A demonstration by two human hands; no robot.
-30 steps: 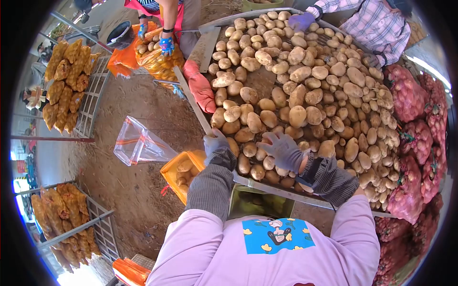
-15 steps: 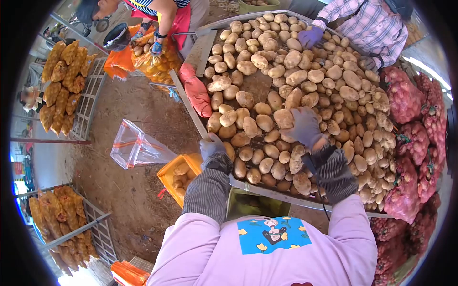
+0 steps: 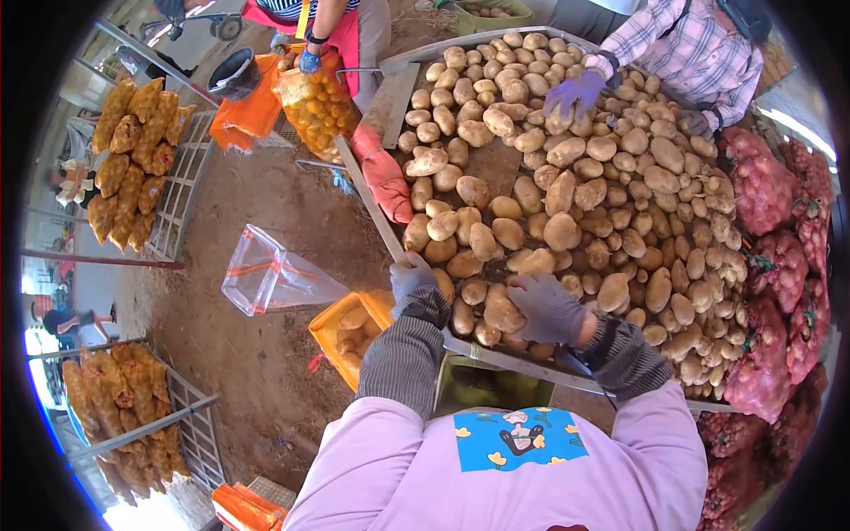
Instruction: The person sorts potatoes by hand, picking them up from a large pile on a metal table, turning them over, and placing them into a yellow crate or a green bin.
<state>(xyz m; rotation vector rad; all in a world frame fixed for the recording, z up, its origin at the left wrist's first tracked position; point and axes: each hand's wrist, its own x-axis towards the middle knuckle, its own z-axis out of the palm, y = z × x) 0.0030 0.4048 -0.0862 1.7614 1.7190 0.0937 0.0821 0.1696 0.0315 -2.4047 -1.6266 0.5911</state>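
A wide heap of potatoes [image 3: 660,155] covers a metal-edged sorting table [image 3: 531,365]. My right hand [image 3: 547,308], in a grey glove, is curled against a large potato [image 3: 503,308] near the table's front edge. At the table's left corner my left hand [image 3: 412,276], also gloved, is closed over the rim, beside a few potatoes; whether its fingers hold anything is hidden. Just below it hangs an open yellow mesh bag [image 3: 347,334] with potatoes inside. A red cloth bundle [image 3: 382,173] is wrapped on the table's left edge.
Across the table a co-worker's purple-gloved hand [image 3: 575,96] touches potatoes. Another co-worker holds a filled mesh bag [image 3: 317,102] at upper left. A clear plastic bag [image 3: 276,273] stands left. A green crate [image 3: 491,389] is below the table; red net sacks [image 3: 766,345] line the right.
My right hand has moved toward the front edge and left, near a large potato. My left hand stays at the rim. The purple-gloved hand has shifted nearer. The whole view has shifted slightly.
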